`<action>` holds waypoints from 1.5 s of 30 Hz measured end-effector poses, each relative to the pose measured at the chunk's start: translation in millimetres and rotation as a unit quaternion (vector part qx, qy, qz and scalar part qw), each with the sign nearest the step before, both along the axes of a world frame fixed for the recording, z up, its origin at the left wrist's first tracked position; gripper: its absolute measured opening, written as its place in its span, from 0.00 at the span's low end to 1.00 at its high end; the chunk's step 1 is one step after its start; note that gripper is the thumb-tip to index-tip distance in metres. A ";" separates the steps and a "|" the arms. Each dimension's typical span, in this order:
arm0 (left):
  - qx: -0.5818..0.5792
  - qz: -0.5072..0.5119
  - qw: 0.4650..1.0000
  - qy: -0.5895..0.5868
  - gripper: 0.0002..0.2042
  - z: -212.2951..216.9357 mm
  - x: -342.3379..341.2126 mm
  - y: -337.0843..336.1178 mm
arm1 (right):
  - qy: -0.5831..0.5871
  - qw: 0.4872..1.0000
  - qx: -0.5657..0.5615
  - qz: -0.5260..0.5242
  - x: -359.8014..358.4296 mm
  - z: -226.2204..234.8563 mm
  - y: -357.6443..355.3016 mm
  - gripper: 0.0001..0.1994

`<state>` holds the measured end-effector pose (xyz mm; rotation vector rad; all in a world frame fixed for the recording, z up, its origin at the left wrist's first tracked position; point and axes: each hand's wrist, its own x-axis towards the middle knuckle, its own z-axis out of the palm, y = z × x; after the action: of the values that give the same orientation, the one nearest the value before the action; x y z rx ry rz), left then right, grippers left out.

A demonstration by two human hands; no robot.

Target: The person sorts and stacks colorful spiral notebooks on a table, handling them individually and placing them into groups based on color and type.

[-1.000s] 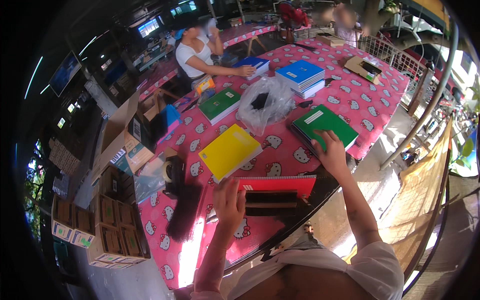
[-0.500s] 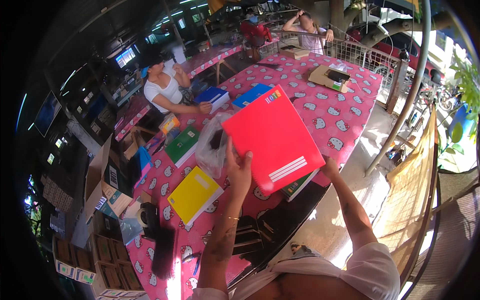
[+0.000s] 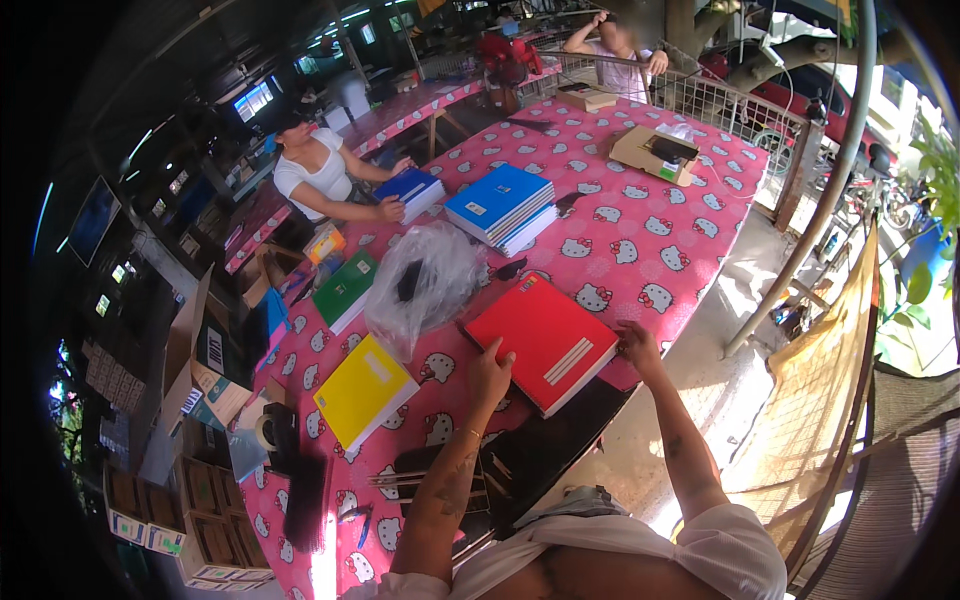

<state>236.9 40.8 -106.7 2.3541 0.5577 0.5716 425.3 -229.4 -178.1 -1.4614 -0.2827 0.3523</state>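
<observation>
A stack of red notebooks (image 3: 545, 338) lies flat on the pink patterned table (image 3: 660, 230) just in front of me. My left hand (image 3: 489, 372) rests on its near left edge with the fingers spread on the cover. At the stack's right corner, by the table's edge, my right hand (image 3: 636, 344) grips the side. A yellow notebook stack (image 3: 364, 390) sits to the left, and a clear plastic bag (image 3: 422, 283) holding something dark lies behind the red stack.
A blue notebook stack (image 3: 500, 205) and a green stack (image 3: 345, 288) lie farther out. A seated person (image 3: 315, 175) across the table holds more blue notebooks (image 3: 410, 187). A cardboard box (image 3: 655, 152) stands far right, cartons (image 3: 195, 360) at left. Another person (image 3: 620, 45) stands beyond the table.
The red stack, held up tilted in both hands half a second ago, now lies flat on the table in front of me, both hands still on it.
</observation>
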 end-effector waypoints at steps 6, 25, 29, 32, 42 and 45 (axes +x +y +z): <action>-0.275 0.045 0.951 0.138 0.23 77.1 -46.0 21.6 | -0.284 0.924 -0.199 -0.163 -93.6 85.1 8.7 0.14; 0.111 0.035 0.991 0.059 0.10 -20.9 -260.4 231.1 | -0.347 0.831 -0.130 0.416 -295.9 105.5 138.3 0.24; 0.193 0.078 0.975 0.078 0.08 -8.4 -262.6 233.0 | -0.229 0.833 -0.167 0.476 -304.6 123.2 139.6 0.29; 0.295 0.153 0.943 -0.010 0.06 47.5 -268.2 229.7 | -0.315 0.853 -0.126 0.396 -315.2 125.9 153.7 0.37; 0.256 -0.165 0.951 -0.057 0.05 225.1 -286.3 54.4 | -0.086 0.938 0.046 0.331 -289.9 107.4 125.1 0.24; 0.279 -0.176 0.944 -0.015 0.05 222.5 -284.9 32.3 | -0.068 0.951 0.001 0.302 -299.8 79.3 126.2 0.18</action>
<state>-48.0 73.1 115.8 2.8760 -0.0666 0.6557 125.4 -103.2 -98.8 -1.3758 -0.8484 0.7428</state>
